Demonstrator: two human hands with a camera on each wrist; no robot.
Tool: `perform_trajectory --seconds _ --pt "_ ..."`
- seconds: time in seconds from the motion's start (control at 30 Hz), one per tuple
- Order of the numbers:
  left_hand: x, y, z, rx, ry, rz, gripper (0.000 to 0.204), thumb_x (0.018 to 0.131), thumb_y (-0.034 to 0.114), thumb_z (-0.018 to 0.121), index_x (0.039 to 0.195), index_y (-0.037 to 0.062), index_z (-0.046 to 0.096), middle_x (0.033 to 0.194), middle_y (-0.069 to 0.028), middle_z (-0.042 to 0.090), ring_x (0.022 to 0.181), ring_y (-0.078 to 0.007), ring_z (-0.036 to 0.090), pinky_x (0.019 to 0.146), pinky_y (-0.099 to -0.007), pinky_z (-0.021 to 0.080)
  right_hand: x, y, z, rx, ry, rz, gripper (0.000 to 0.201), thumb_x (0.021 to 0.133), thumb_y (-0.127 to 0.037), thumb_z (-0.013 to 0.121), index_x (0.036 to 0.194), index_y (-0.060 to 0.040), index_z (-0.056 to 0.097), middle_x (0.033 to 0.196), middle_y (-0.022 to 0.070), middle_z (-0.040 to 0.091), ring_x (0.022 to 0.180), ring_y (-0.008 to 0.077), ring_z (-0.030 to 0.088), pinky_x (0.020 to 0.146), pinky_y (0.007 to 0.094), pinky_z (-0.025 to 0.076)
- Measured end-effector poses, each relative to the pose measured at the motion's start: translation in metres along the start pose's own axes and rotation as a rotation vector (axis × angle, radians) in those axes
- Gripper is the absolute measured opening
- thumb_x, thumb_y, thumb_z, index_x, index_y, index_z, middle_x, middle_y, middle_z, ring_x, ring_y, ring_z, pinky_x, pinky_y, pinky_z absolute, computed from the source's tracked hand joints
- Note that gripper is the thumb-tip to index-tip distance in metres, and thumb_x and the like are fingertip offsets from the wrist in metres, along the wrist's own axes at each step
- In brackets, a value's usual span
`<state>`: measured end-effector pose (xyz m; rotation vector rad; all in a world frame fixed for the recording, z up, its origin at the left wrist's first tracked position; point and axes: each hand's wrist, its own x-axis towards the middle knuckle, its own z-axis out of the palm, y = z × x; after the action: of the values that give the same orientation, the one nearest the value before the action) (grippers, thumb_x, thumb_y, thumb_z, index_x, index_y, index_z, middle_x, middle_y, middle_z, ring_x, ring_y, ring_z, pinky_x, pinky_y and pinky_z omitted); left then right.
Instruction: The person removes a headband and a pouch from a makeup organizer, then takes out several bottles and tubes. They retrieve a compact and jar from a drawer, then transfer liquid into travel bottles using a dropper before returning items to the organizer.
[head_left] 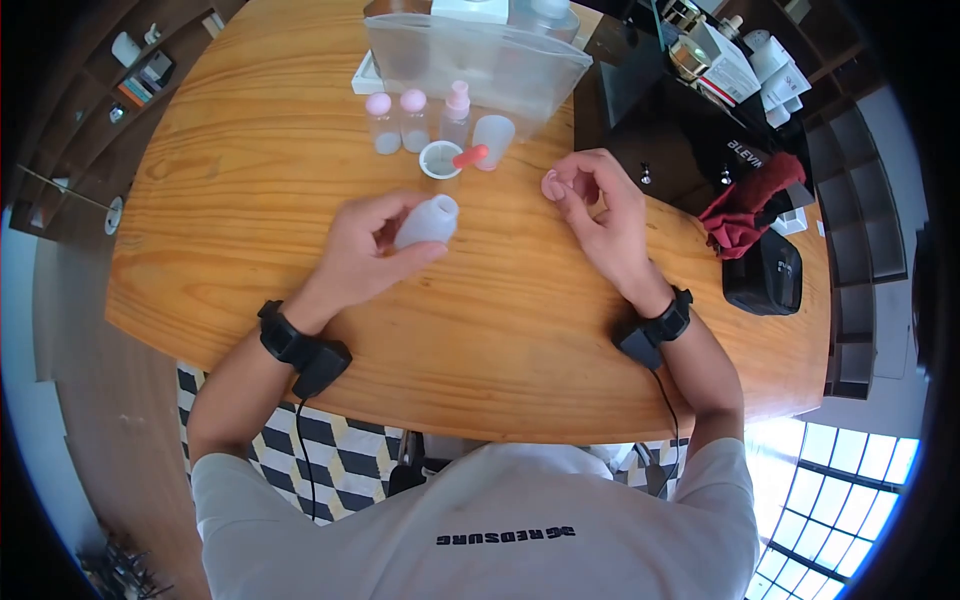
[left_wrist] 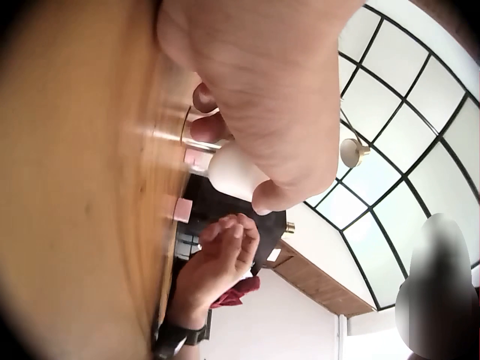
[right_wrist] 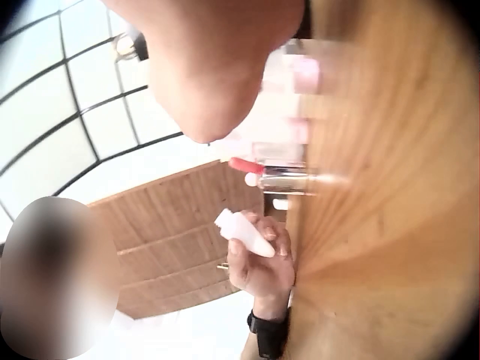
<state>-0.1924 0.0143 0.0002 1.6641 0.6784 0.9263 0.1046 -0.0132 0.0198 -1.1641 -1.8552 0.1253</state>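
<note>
Two hands work: my left hand (head_left: 365,250) grips a light, squeezable bottle (head_left: 428,221) mid-body; my right hand (head_left: 600,215), at three o'clock, pinches its pink cap (head_left: 552,184).

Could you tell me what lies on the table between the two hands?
Nothing: in the head view only bare wooden table separates the left hand, holding the white bottle, from the right hand.

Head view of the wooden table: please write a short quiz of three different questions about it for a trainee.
1. True or false: the left hand holds a small white plastic bottle without its cap.
2. What does the right hand pinch? A) small pink cap B) red cloth C) black pouch
3. Fill in: the small white funnel lies in front of the clear zip ____.

Key: 1 true; 2 A; 3 bag.
</note>
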Motion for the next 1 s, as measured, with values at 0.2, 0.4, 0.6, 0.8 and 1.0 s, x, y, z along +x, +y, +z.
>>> perform_trajectory --seconds 0.2,0.4,0.6,0.8,1.0 --pt "0.011 0.004 -0.024 0.133 0.002 -0.017 0.026 0.087 0.014 0.082 0.106 0.0014 0.069 0.083 0.0014 0.066 0.074 -0.0014 0.055 0.063 -0.0208 0.045 0.038 -0.039 0.031 0.205 -0.198 0.276 0.029 0.088 -0.013 0.079 0.114 -0.0062 0.068 0.078 0.0040 0.065 0.059 0.0182 0.060 0.057 0.0305 0.050" --pt "0.013 0.011 -0.023 0.169 -0.133 -0.043 0.025 0.085 0.016 0.082 0.094 0.0036 0.062 0.079 0.0044 0.060 0.069 -0.0012 0.051 0.057 -0.0195 0.039 0.043 -0.036 0.052 0.121 -0.172 0.174 0.022 0.089 -0.018 0.080 0.107 -0.0090 0.070 0.082 0.0053 0.072 0.064 0.0200 0.068 0.056 0.0317 0.052" --pt "0.016 0.007 -0.023 0.214 -0.140 -0.080 0.026 0.086 0.017 0.082 0.093 0.0034 0.061 0.077 0.0037 0.060 0.067 -0.0014 0.051 0.056 -0.0195 0.040 0.040 -0.033 0.055 0.076 -0.156 0.166 0.019 0.090 -0.018 0.080 0.100 -0.0078 0.068 0.084 0.0047 0.074 0.061 0.0190 0.067 0.053 0.0319 0.051" --pt "0.017 -0.004 -0.026 0.207 -0.072 -0.050 0.026 0.085 0.020 0.083 0.093 0.0026 0.065 0.071 0.0022 0.061 0.062 -0.0031 0.051 0.056 -0.0221 0.041 0.035 -0.036 0.044 0.269 -0.103 0.273 0.017 0.091 -0.013 0.079 0.101 -0.0056 0.068 0.080 0.0021 0.071 0.052 0.0089 0.054 0.050 0.0261 0.043" --pt "0.021 -0.004 -0.033 0.200 -0.031 -0.047 0.026 0.085 0.018 0.082 0.093 0.0012 0.065 0.070 -0.0006 0.063 0.060 -0.0058 0.053 0.056 -0.0238 0.042 0.018 -0.017 0.038 0.401 -0.030 0.383 0.020 0.091 -0.005 0.077 0.106 -0.0046 0.066 0.071 -0.0051 0.057 0.056 0.0003 0.041 0.050 0.0210 0.033"
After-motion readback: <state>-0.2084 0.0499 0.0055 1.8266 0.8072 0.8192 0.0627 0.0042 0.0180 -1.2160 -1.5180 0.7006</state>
